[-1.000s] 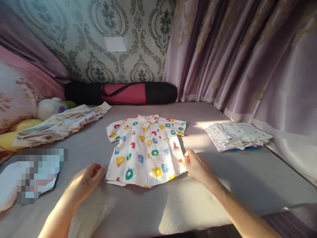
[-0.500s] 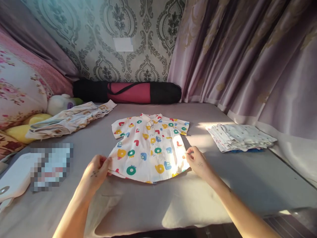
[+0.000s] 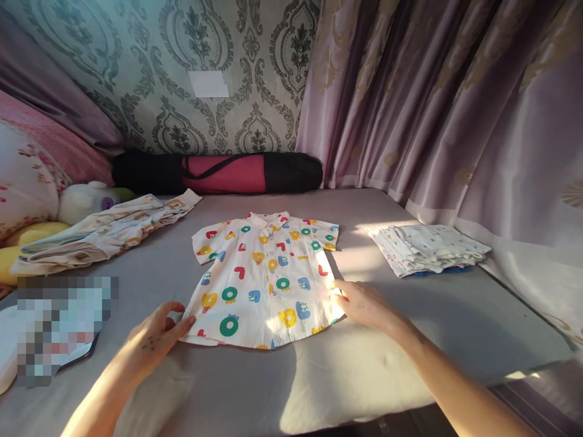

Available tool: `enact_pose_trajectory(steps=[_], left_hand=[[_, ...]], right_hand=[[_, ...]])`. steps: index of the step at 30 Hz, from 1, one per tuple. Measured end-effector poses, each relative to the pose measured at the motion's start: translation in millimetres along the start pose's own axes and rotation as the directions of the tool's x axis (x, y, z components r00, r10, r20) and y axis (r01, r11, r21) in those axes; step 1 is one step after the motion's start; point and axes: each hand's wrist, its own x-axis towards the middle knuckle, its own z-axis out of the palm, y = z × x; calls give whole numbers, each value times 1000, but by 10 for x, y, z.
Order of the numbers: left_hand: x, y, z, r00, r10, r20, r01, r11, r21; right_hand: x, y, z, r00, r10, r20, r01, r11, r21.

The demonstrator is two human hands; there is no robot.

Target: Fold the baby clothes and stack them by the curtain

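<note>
The shirt (image 3: pixel 262 273) lies spread on the bed (image 3: pixel 150 282). The right hand (image 3: pixel 362 303) pinches its side edge; the left hand (image 3: pixel 152 341) touches its lower corner, grip not determinable. Uneven pulling can skew or crease the shirt.

Curtains (image 3: pixel 410 109) flank patterned wallpaper (image 3: pixel 250 48) — sunlight (image 3: pixel 337 370) patches grey bedding (image 3: pixel 437 315).

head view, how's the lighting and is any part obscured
Head view: sunlight brightens the lower right edge of the white, colourfully printed, short-sleeved cloth shirt; head view: a shadow's edge crosses the grey cloth sheet in front; head view: a coarse, square-blocked pixelated patch hides detail at far left.
</note>
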Motion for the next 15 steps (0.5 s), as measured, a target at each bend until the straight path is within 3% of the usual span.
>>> enact_pose_trajectory(steps=[3,5,7,9,10,12,15], left_hand=[[60,137,-86,981,138,-135,-116,980,159],[141,444,-58,929,290,-229,-226,936,269],[265,837,89,848,485,-215,-409,856,317],[405,1176,331,721,687,-86,-625,699,348],[468,1291,466,703,709,-50,-646,667,371],[554,1389,710,729,684,17,-631,663,404],[574,1308,916,759,649,59,-610,676,413]], right_hand=[[99,-68,-191,998,-10,70,12,999,-33],[305,-190,-242,999,-32,-15,31,996,-81],[601,-341,-171,978,-105,-182,87,990,-109],[902,-457,12,933,-217,-288,181,972,-147],[1024,-484,125,922,-239,-306,194,966,-169],[1166,-463,339,945,-220,-242,169,962,-213],[1098,-318,521,939,-302,-166,253,931,-264]])
